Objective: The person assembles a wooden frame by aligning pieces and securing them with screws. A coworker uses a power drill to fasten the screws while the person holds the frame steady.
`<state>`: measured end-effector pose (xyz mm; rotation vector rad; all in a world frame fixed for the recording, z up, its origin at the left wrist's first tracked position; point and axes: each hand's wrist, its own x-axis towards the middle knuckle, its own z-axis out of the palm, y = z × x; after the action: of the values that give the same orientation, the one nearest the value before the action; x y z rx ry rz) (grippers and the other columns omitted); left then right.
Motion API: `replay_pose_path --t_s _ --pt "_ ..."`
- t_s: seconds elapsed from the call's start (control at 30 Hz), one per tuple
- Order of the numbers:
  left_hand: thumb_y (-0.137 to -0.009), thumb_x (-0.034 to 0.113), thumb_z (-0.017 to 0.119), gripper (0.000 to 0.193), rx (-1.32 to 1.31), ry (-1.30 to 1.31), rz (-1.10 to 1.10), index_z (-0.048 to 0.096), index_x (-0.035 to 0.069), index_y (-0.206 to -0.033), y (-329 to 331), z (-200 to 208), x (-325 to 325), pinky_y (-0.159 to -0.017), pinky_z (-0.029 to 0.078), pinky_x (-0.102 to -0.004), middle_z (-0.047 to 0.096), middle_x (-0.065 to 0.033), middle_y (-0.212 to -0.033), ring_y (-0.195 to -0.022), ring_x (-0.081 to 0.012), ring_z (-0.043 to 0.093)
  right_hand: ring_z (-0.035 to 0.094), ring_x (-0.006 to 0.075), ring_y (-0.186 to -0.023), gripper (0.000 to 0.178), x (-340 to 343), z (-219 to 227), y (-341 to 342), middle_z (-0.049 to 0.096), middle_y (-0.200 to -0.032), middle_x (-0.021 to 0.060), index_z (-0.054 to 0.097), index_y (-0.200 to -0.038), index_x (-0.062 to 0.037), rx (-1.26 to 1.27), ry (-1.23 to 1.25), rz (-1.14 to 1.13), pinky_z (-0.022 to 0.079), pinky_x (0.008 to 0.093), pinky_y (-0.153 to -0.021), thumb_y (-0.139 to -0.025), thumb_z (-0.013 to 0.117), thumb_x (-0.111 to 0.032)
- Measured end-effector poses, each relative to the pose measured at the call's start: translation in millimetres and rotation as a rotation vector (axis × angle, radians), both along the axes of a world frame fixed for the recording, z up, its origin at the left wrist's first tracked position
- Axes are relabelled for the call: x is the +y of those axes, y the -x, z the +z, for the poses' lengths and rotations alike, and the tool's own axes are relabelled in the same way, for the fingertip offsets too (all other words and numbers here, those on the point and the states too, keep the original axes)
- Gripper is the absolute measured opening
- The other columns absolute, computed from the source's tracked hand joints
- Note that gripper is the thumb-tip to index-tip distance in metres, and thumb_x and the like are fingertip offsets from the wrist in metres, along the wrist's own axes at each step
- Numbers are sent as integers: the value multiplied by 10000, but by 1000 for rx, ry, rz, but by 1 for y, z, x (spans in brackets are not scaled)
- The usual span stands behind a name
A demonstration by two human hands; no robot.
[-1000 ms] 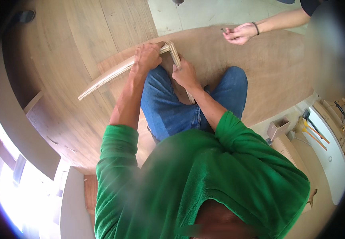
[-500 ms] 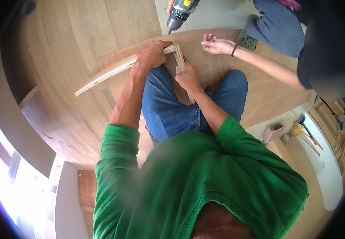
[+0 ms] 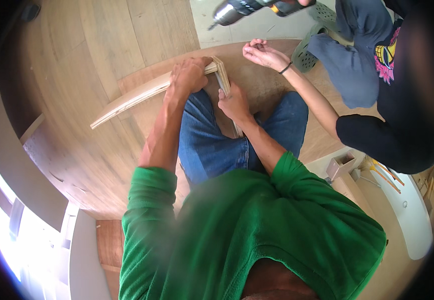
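Observation:
Two plywood strips meet at a corner in front of my knees. My left hand (image 3: 188,75) is closed over the long plywood strip (image 3: 132,100), close to that corner; the strip's far end reaches out to the left. Around the shorter plywood strip (image 3: 222,75), which runs back between my legs, my right hand (image 3: 235,102) is wrapped. Beyond the corner, a co-worker's hand holds a cordless drill (image 3: 237,11), its bit pointing left and apart from the wood. The co-worker's other hand (image 3: 266,54) hovers right of the corner, fingers curled; what it holds, if anything, cannot be made out.
A curved wooden sheet (image 3: 277,75) lies under my legs on the plank floor (image 3: 97,45). The co-worker's clog (image 3: 304,55) rests at its far right edge. At right stand a small open wooden box (image 3: 339,165) and a white curved board (image 3: 412,215) with orange-handled tools.
The co-worker's drill has swung away from the corner, from pointing down at it to lying nearly level. The co-worker's body and free hand have shifted. My hands keep their grip.

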<state>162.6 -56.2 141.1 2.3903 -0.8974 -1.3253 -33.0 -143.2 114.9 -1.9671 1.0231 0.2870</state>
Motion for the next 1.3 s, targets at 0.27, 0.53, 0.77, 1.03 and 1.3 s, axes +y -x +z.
replay_pose_path --t_s 0.27,0.53,0.77,1.03,1.3 --pt "-854 34 659 497 -115 -16 -37 755 123 -1333 -1 -9 6 -1073 564 -556 779 -247 -1275 -1259 -467 712 745 547 -933 581 -2 10 -4 757 -947 313 617 -1515 -142 -33 -72 -18 593 616 -832 -940 675 -85" --pt "-855 49 720 278 -28 -33 -57 756 33 -1131 -1 -10 4 -1045 585 -569 780 -252 -1240 -1209 -476 735 743 548 -964 587 -4 12 -3 762 -983 302 602 -1537 -151 20 -66 -4 593 623 -853 -958 690 -102" --pt "-843 39 745 314 -53 4 -79 730 17 -1156 4 -7 8 -1035 587 -570 783 -253 -1206 -1173 -483 741 745 546 -960 597 1 -2 1 770 -969 295 600 -1539 -156 25 -69 -37 594 633 -846 -951 692 -118" --pt "-821 32 722 287 -96 43 -158 703 17 -1108 4 -21 5 -983 588 -599 779 -259 -1129 -1126 -493 738 774 496 -935 419 -4 3 9 776 -970 277 681 -1369 -59 -25 -106 -80 603 571 -823 -954 720 -105" --pt "-848 61 717 288 -105 -52 -152 734 38 -1135 6 -21 5 -1097 559 -555 777 -248 -1201 -1248 -452 709 766 508 -933 493 2 3 -1 774 -968 269 660 -1455 -159 -12 -36 0 606 579 -819 -964 691 -127"
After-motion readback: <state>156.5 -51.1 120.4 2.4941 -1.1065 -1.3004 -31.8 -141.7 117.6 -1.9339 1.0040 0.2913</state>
